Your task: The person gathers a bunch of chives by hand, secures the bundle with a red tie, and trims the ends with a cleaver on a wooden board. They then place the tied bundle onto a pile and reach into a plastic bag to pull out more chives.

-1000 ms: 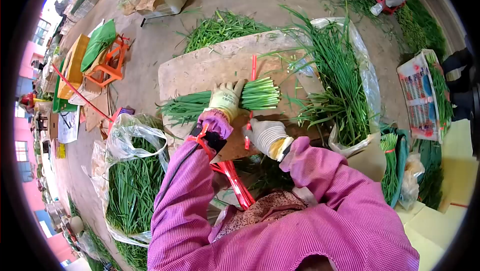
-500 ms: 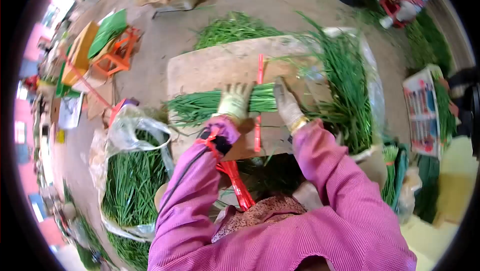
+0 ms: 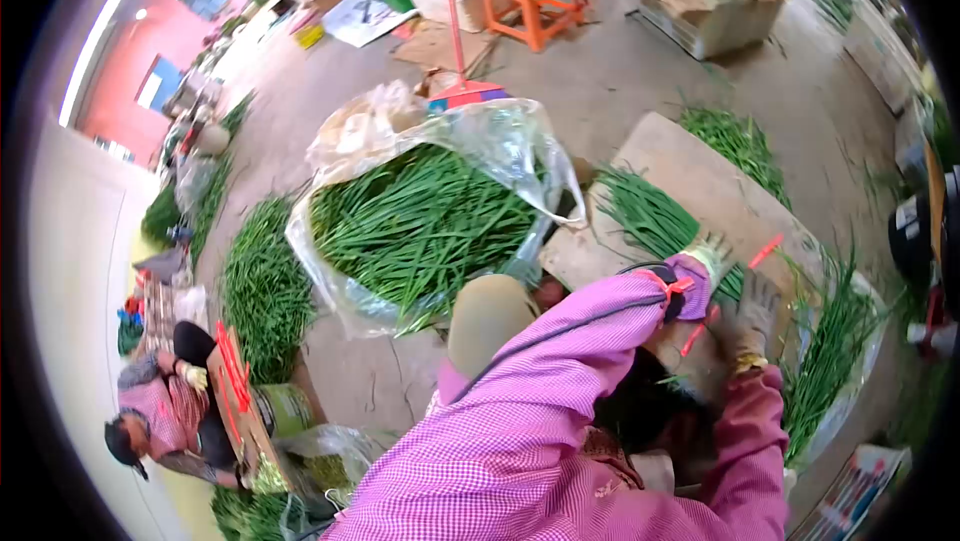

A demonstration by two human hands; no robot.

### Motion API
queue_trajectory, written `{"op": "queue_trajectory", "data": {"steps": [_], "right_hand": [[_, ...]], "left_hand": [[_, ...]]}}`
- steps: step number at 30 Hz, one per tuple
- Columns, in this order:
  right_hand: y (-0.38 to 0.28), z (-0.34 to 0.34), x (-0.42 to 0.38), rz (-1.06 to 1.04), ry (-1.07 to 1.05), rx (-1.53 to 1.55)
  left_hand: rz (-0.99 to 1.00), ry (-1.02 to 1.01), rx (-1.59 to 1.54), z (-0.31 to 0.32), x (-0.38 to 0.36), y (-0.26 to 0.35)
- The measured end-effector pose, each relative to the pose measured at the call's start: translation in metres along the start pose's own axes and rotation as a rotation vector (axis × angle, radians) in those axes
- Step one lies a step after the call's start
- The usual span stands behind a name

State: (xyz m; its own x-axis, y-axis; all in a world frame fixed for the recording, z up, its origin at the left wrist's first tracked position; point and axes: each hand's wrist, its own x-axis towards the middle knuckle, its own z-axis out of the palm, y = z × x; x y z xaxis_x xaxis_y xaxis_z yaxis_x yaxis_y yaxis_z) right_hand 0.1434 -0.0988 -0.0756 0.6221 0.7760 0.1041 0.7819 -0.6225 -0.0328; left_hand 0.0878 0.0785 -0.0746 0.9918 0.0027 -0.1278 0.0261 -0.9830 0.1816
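Note:
A bundle of garlic chives (image 3: 650,213) lies across a worn board (image 3: 655,146), its leaf tips to the upper left. My left hand (image 3: 708,253), in a pale glove, is wrapped over the bundle near its stem end. Beside the stem ends is my right hand (image 3: 757,309), also gloved, fingers stretched out and slightly blurred. A red strip (image 3: 766,250) runs under the bundle, showing on both sides of it. To the right of my right hand, more loose chives (image 3: 825,341) are heaped on clear plastic.
A large plastic bag (image 3: 345,291) full of chives stands left of the board. More chives lie on the floor (image 3: 265,281) and behind the board (image 3: 740,146). A broom (image 3: 465,91), an orange stool (image 3: 535,11) and cartons stand behind. Another person (image 3: 165,401) sits at far left.
The head view has swung to the left, bringing the big bag and another person into view. Both hands stay at the bundle; my right hand's fingers now stretch past the stem ends.

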Motion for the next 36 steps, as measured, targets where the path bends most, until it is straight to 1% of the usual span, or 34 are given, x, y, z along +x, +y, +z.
{"op": "queue_trajectory", "data": {"steps": [1,2,3,4,5,6,7,8,9,10,11,12,13,15,16,17,19,20,21,23,24,25,26,27,28,29,30,31,32,33,34,35,36], "right_hand": [[0.003,-0.002,-0.001,0.021,0.042,-0.03],[0.004,-0.009,-0.001,-0.012,0.055,-0.023],[0.004,-0.017,-0.001,0.003,0.089,0.006],[0.001,-0.023,0.002,0.024,0.119,0.035],[-0.005,-0.027,0.008,0.0,0.127,0.039],[-0.01,-0.03,0.012,-0.001,0.085,0.09],[-0.016,-0.036,0.015,0.002,0.043,0.137],[-0.033,-0.049,0.018,-0.158,0.17,0.144],[-0.061,-0.067,0.024,-0.086,0.076,0.177],[-0.084,-0.081,0.033,-0.141,0.035,0.284],[-0.106,-0.094,0.042,-0.193,-0.012,0.388],[-0.13,-0.1,0.047,-0.234,-0.004,0.43],[-0.155,-0.105,0.052,-0.274,0.003,0.472],[-0.21,-0.116,0.07,-0.208,-0.201,0.552],[-0.236,-0.11,0.082,-0.195,-0.273,0.618],[-0.261,-0.104,0.091,-0.179,-0.346,0.683],[-0.319,-0.134,0.094,-0.202,-0.546,0.686],[-0.347,-0.142,0.09,-0.217,-0.478,0.599],[-0.366,-0.146,0.09,-0.231,-0.411,0.512],[-0.394,-0.102,0.116,-0.209,-0.572,0.285],[-0.402,-0.083,0.118,-0.149,-0.522,0.24],[-0.412,-0.089,0.119,-0.04,-0.594,0.206],[-0.405,-0.022,0.15,-0.221,-0.578,0.162],[-0.397,0.043,0.178,-0.401,-0.557,0.118],[-0.413,-0.041,0.16,0.027,-0.676,0.644],[-0.391,0.033,0.198,-0.451,-0.365,0.734],[-0.415,-0.088,0.174,0.222,-0.676,1.152],[-0.422,-0.117,0.189,0.277,-0.677,1.14],[-0.42,-0.088,0.238,0.213,-0.621,1.178],[-0.429,-0.172,0.199,0.293,-0.606,1.626],[-0.424,-0.182,0.22,0.18,-0.668,1.682],[-0.423,-0.217,0.219,0.093,-0.587,1.627],[-0.418,-0.222,0.233,0.028,-0.636,1.62]], "left_hand": [[-0.03,0.014,0.008,-0.029,-0.014,-0.004],[-0.043,-0.076,-0.1,-0.062,-0.033,-0.012],[-0.056,-0.163,-0.213,-0.095,-0.056,-0.022],[-0.054,-0.098,-0.268,-0.125,-0.086,-0.038],[-0.099,-0.097,-0.318,-0.158,-0.121,-0.051],[-0.196,0.059,-0.344,-0.177,-0.161,-0.065],[-0.221,0.187,-0.426,-0.185,-0.198,-0.084],[-0.358,0.347,-0.547,-0.191,-0.244,-0.099],[-0.497,0.434,-0.615,-0.187,-0.284,-0.111],[-0.669,0.436,-0.542,-0.185,-0.324,-0.123],[-0.764,0.521,-0.434,-0.155,-0.362,-0.147],[-0.993,0.354,-0.411,-0.15,-0.4,-0.15],[-1.024,0.409,-0.238,-0.114,-0.439,-0.159],[-1.074,0.389,-0.206,-0.063,-0.497,-0.159],[-1.019,0.389,-0.149,-0.042,-0.518,-0.155],[-0.963,0.387,-0.093,-0.023,-0.532,-0.146],[-0.957,0.25,-0.049,-0.012,-0.534,-0.119],[-0.932,0.252,-0.047,0.004,-0.534,-0.114],[-0.909,0.294,-0.046,0.016,-0.533,-0.111],[-0.926,0.35,-0.035,0.021,-0.531,-0.107],[-0.921,0.357,-0.042,0.02,-0.528,-0.106],[-0.947,0.41,-0.055,0.016,-0.525,-0.104],[-0.972,0.464,-0.066,0.012,-0.523,-0.106],[-0.964,0.469,-0.068,0.007,-0.522,-0.11],[-0.96,0.513,-0.059,0.003,-0.52,-0.114],[-0.956,0.557,-0.053,-0.001,-0.518,-0.116],[-0.965,0.585,-0.073,-0.006,-0.517,-0.121],[-0.958,0.643,-0.045,-0.009,-0.516,-0.129],[-0.967,0.685,-0.039,-0.016,-0.513,-0.136],[-0.978,0.727,-0.031,-0.024,-0.511,-0.144],[-0.974,0.758,0.014,-0.031,-0.511,-0.157],[-0.999,0.787,0.04,-0.037,-0.512,-0.172],[-1.019,0.805,0.068,-0.04,-0.516,-0.189]]}}
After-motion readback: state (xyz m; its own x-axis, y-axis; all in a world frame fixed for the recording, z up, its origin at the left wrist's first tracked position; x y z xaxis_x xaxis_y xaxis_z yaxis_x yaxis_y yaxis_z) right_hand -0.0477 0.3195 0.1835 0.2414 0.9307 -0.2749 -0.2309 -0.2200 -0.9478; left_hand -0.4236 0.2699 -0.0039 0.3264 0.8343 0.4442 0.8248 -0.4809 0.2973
